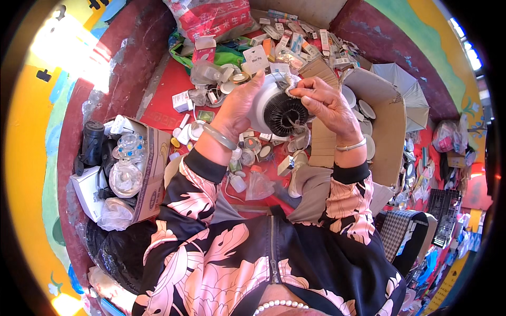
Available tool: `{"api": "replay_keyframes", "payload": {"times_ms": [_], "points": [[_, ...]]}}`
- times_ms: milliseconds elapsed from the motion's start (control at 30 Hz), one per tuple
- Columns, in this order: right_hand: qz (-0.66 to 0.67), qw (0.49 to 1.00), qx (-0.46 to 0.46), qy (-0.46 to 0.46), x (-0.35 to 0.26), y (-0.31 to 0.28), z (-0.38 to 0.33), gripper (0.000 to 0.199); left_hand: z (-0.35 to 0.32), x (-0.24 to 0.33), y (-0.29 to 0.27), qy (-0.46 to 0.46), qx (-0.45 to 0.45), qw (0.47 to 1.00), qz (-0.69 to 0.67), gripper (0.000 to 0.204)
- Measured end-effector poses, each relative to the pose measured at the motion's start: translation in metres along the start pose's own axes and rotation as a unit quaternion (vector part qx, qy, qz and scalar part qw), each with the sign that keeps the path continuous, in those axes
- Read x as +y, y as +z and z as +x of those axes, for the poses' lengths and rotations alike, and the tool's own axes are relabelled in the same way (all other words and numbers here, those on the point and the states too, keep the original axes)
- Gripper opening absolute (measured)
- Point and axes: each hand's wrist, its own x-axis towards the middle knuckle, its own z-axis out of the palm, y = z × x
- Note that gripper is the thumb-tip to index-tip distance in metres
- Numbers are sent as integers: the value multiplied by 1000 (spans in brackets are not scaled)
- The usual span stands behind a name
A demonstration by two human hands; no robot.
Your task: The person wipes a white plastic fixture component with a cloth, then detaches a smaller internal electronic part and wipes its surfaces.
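Observation:
My left hand (240, 105) grips a round white lamp fixture (276, 105) with a black finned heat sink in its middle, holding it up in front of me. On my left wrist sits a pale bangle. My right hand (321, 102) presses a small white cloth (291, 82) against the fixture's upper rim. Both sleeves are black with pink leaf print.
A red mat (163, 102) on the ground is strewn with small boxes, lamp parts and plastic bags. A cardboard box (150, 168) of clear lamp parts stands at my left. An open carton (387, 121) with white discs lies at my right, a grey umbrella (408, 89) beyond it.

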Motion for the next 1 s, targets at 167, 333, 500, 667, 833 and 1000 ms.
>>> {"api": "replay_keyframes", "payload": {"times_ms": [167,333,500,667,833,1000], "points": [[-103,994,18,-32,-2,2,2,19,0,-1,-1,0,32,999,23,52],[-99,995,20,-12,3,2,1,16,1,-4,2,22,60,997,43,53],[-81,996,36,-7,25,-6,0,15,7,-4,-10,5,37,999,39,51],[-93,989,106,44,45,-16,-3,15,3,10,0,63,37,997,-26,53],[317,909,226,147,37,-28,-5,15,7,2,-5,78,80,993,35,52],[318,914,239,83,4,-1,-1,15,3,-4,1,93,111,980,134,49]]}}
